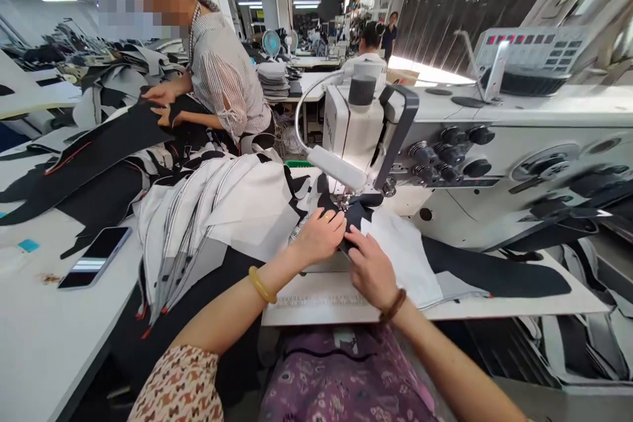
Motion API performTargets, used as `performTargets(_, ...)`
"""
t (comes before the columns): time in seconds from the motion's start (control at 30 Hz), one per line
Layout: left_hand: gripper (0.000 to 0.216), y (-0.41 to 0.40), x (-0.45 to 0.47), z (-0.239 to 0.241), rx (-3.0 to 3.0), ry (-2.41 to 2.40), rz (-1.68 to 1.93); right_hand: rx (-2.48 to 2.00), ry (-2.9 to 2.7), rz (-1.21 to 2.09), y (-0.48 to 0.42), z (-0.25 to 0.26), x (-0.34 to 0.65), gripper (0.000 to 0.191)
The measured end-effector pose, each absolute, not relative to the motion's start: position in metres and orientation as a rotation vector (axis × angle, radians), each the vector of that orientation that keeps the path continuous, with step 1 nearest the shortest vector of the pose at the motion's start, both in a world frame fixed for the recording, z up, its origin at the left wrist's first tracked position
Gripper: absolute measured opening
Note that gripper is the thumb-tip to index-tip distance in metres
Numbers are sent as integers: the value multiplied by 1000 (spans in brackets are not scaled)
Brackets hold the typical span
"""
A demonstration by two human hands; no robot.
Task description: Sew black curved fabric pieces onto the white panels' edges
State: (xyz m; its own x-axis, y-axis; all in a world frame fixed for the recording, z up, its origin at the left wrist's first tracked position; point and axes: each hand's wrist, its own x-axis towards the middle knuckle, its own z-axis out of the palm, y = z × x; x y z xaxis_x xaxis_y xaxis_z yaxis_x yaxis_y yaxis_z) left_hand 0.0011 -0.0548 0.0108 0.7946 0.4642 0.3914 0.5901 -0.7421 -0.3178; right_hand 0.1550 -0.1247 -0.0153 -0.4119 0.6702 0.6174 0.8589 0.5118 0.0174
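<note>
Under the needle area of a white sewing machine [349, 122] lies a piece of black fabric [357, 213]. My left hand [320, 236] presses on it with bent fingers close together, just in front of the presser foot [343, 201]. Lower and to the right, my right hand [372, 270] pinches the fabric's near edge, its index finger reaching toward the left fingertips. A white panel [403, 254] spreads out right of my right hand, with a long black strip [499, 268] beyond it. Layered white and grey pieces [198, 211] fan out left of my left hand.
A phone [96, 257] lies on the white table [44, 336] at left. A co-worker [225, 59] beside it handles a dark panel [109, 142]. The machine's tension knobs [450, 151] jut out at right. Bundled fabric pieces [583, 330] lie low at right.
</note>
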Motion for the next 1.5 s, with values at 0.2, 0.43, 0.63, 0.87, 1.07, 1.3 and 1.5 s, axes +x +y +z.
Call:
performTargets(0.2, 27, -43, 4, -4, -2689, -624, -560, -1591, -2799, -80, -104, 50, 188, 32)
performTargets(0.43, 21, -41, 11, -23, -2564, -641, -903, -1772, -2854, -30, -102, 60, 185, 31)
performTargets(0.63, 20, -39, 13, -32, -2527, -637, -962, -1677, -2835, -52, -105, 55, 187, 28)
performTargets(0.87, 19, -41, 3, -25, -2637, -621, -820, -1528, -2851, -84, -106, 49, 184, 29)
performTargets(1.07, 18, -39, 5, -23, -2516, -680, -830, -1521, -2834, -176, -101, 47, 181, 26)
performTargets(1.3, 23, -33, 7, -20, -2410, -733, -791, -1538, -2812, -221, -92, 50, 179, 26)
performTargets(1.5, 24, -31, 8, -21, -2460, -770, -797, -1550, -2823, -234, -79, 49, 181, 28)
